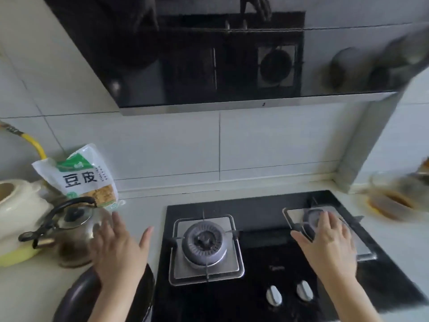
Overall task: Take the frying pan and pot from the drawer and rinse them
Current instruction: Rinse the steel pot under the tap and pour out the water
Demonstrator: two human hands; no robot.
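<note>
A: A tiled kitchen is shown, with a pale surface running under a dark range hood. Where is the frying pan to be found?

B: The frying pan is seen at the bottom left, resting on the surface just beside the black hob; only part of its dark rim is shown, and its handle is not in view, so its long axis cannot be told. No pot is seen.

A: Which hand is nearer?

B: The left hand is held directly over the pan's far edge, fingers spread apart and nothing gripped; whether the pan is touched cannot be told. The right hand is well apart, held open and empty over the right burner.

A: And around the pan?

B: A steel kettle stands just behind it, with a food packet farther back. A downward reach by the left hand is judged the shorter move.
</note>
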